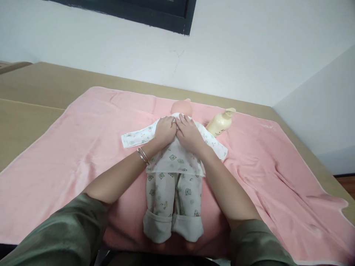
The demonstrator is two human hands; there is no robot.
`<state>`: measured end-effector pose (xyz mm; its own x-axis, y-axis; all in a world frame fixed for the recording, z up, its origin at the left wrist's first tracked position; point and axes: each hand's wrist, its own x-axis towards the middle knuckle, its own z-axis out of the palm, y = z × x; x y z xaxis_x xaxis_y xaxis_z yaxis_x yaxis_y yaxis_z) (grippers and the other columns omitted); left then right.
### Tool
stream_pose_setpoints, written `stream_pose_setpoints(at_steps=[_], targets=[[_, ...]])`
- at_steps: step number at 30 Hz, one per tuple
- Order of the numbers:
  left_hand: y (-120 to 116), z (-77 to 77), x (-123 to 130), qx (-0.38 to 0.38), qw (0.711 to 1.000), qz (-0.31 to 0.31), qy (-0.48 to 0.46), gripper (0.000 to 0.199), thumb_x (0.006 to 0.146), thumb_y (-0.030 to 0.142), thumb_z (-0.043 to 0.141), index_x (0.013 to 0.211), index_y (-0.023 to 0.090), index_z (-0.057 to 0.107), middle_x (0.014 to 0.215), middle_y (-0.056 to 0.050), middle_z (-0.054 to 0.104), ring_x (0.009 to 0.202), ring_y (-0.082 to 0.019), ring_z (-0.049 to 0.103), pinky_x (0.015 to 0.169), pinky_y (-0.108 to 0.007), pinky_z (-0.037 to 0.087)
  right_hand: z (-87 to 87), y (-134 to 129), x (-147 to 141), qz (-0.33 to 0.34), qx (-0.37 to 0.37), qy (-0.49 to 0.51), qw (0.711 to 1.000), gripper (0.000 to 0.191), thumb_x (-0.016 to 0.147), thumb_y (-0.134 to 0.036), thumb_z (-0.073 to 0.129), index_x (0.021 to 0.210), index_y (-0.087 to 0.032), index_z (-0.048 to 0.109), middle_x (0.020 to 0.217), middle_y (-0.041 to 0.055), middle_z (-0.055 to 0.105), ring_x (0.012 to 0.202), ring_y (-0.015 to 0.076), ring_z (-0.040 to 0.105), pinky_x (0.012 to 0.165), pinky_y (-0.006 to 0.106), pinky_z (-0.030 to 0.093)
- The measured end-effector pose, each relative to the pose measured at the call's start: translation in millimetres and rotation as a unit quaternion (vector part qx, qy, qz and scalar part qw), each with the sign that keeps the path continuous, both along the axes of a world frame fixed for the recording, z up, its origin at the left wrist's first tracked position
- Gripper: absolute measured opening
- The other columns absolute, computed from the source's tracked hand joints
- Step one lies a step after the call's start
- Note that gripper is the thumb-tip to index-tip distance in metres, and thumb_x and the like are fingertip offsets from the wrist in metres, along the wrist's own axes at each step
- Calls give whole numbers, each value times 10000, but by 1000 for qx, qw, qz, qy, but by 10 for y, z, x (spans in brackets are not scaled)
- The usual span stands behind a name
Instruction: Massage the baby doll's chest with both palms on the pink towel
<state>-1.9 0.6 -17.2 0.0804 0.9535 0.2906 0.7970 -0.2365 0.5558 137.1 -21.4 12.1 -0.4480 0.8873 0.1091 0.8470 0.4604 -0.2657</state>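
A baby doll (181, 107) lies stretched out with its head away from me, dressed in a white printed top (174, 157) and matching pants (187, 194) with turned-up cuffs. My left hand (165, 131) rests on the upper part of the top, below the doll's head, its fingers laid over the cloth. Beside it, my right hand (189, 133) lies with fingers spread on the same area, the two hands touching or nearly so near the collar. The sleeves reach out to both sides. My hands hide the middle of the chest or back; which side faces up I cannot tell.
A pale yellow pump bottle (220, 122) leans or lies by the right sleeve. Under everything spreads a wrinkled pink blanket (91, 147) on a wooden table (55, 79). A white wall (235, 55) with a dark frame (166, 18) stands behind.
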Motion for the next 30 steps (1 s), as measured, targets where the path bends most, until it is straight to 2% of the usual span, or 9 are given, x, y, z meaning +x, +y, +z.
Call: stream_pose_setpoints(at_steps=[2,4,8,12,16,20,24,26,30], targets=[[-19,16,2,7,1000,4,6,370,975,190,316,1034,156,679,1162,-181,744,1123,-306,660,1088,-457,477,4,154,144,-9,-24,29,999,628,1068,-348,299,1645,-109,360,1760,162,287,1658,320,229,1338,575,212],[-32,18,4,11,1000,13,-15,347,978,205,340,1013,167,683,1169,-170,750,1141,-302,660,1102,-448,474,11,214,223,-76,-44,35,996,675,1083,-449,285,1631,-64,363,1734,214,326,1637,358,277,1322,587,236],[-27,5,-10,11,995,17,-100,347,1004,262,351,884,205,671,1079,-128,778,1076,-270,685,1052,-400,512,29,-31,63,-183,-18,-26,983,692,1085,-419,281,1571,57,408,1645,326,422,1554,454,397,1276,612,298],[-22,5,-26,13,987,31,-155,393,1032,287,313,829,210,641,1004,-112,781,962,-235,688,973,-370,540,30,-297,-186,-54,40,-48,997,647,1033,-265,356,1619,7,369,1716,254,337,1614,450,280,1303,647,230],[-26,-13,-15,12,986,41,-164,400,1041,281,321,939,191,697,1080,-121,792,1020,-237,695,1016,-367,538,15,-83,-78,22,6,-9,1000,648,1011,-240,358,1640,-87,377,1754,140,307,1657,344,217,1352,589,151],[-15,-64,15,25,984,65,-163,437,1033,288,345,1200,126,716,1329,-165,741,1270,-278,657,1172,-419,471,18,155,124,-109,-37,24,993,666,1078,-402,280,1626,-33,370,1737,220,315,1626,364,296,1325,559,235],[11,-102,17,42,981,59,-182,436,1021,285,345,1124,119,734,1230,-173,762,1203,-292,679,1141,-443,490,106,-51,10,-205,-30,-40,978,694,1088,-417,294,1601,44,370,1659,326,398,1569,439,380,1295,591,268],[27,-115,4,50,976,46,-206,407,1010,275,344,1016,150,732,1136,-151,771,1122,-279,693,1084,-434,524,156,-185,-89,-149,-8,-73,986,650,1071,-331,338,1624,10,353,1681,312,369,1582,444,357,1291,596,277],[56,-132,-14,51,965,44,-253,389,1002,262,340,1026,166,716,1175,-134,768,1124,-255,696,1085,-425,538,135,-122,-63,38,-6,-48,998,565,1018,-228,383,1561,-189,537,1757,113,317,1645,385,241,1315,628,231]])
